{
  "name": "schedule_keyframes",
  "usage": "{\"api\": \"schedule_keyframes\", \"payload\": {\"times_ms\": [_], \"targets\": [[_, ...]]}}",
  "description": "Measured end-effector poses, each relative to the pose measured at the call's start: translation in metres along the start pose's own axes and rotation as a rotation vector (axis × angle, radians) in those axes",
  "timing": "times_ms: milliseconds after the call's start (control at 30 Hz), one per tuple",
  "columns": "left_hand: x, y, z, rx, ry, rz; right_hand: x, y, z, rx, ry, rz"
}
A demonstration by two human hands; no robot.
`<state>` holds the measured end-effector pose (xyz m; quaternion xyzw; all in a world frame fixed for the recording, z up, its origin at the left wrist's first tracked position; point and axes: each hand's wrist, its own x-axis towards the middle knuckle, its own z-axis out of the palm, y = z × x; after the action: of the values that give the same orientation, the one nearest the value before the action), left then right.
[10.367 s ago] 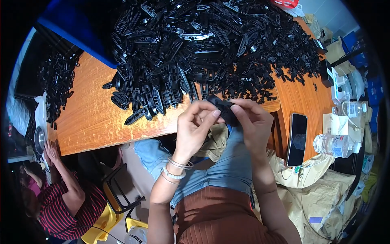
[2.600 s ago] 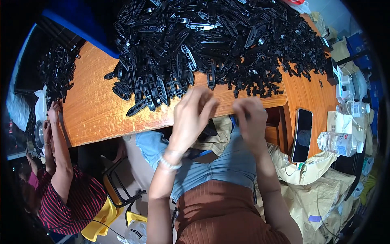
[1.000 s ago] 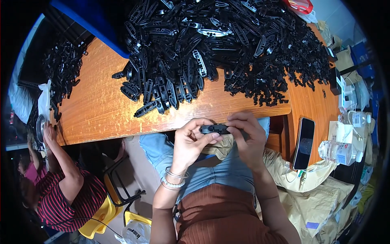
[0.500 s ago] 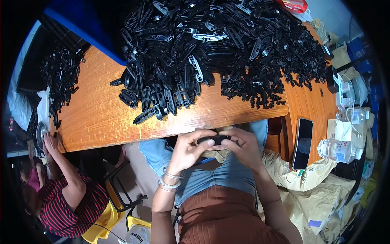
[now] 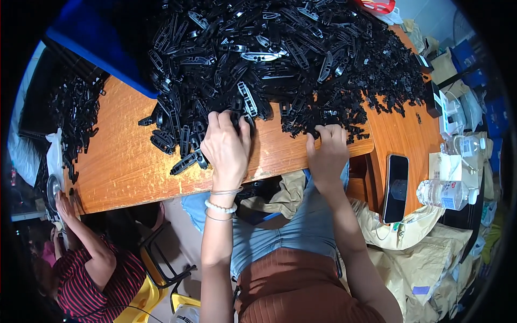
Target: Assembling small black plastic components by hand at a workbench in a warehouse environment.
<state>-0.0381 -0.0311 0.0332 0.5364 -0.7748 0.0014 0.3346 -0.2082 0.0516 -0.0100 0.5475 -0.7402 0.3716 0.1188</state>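
Note:
My left hand point(image 5: 225, 144) reaches onto the near edge of a heap of long black plastic parts point(image 5: 204, 64). Its fingers curl down around one of them, their tips mostly hidden among the pieces. Beside it, a long part with a shiny, slotted face point(image 5: 247, 99) leans on the heap. My right hand point(image 5: 327, 153) is at the near edge of a spread of small black plastic clips point(image 5: 377, 81). Thumb and fingertips are drawn together there; whatever lies between them is too small to make out.
A blue bin point(image 5: 97, 48) overhangs the wooden table point(image 5: 124, 167) at the far left. On the right lie a phone point(image 5: 397, 188) and clear plastic bottles point(image 5: 444, 194). Brown paper bags point(image 5: 414, 269) sit below. A co-worker in a striped shirt point(image 5: 102, 277) sits to the left.
Both hands have left my lap, where they held a dark plastic part between them. They have moved forward and apart, left to the long parts, right to the clips. That part no longer shows.

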Motion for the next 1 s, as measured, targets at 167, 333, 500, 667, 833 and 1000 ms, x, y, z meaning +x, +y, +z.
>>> {"api": "schedule_keyframes", "payload": {"times_ms": [167, 333, 500, 667, 833, 1000], "targets": [[-0.035, 0.002, -0.001, -0.402, 0.063, 0.036, -0.011, -0.004, -0.003, 0.082, 0.011, 0.018], [-0.075, 0.009, 0.010, -0.829, -0.149, -0.306, -0.001, 0.003, 0.000, 0.139, 0.055, -0.095], [-0.076, 0.012, 0.004, -0.916, -0.194, -0.334, 0.005, -0.011, -0.018, 0.542, -0.060, -0.096], [-0.081, 0.011, -0.010, -1.238, -0.337, -0.511, 0.002, -0.027, -0.031, 0.899, -0.361, -0.109], [-0.085, 0.024, -0.022, -1.422, -0.361, -0.649, -0.011, -0.040, -0.036, 0.967, -0.310, 0.318], [-0.072, 0.037, -0.032, -1.662, -0.278, -0.716, -0.007, -0.036, -0.042, 1.242, -0.534, 0.391]]}}
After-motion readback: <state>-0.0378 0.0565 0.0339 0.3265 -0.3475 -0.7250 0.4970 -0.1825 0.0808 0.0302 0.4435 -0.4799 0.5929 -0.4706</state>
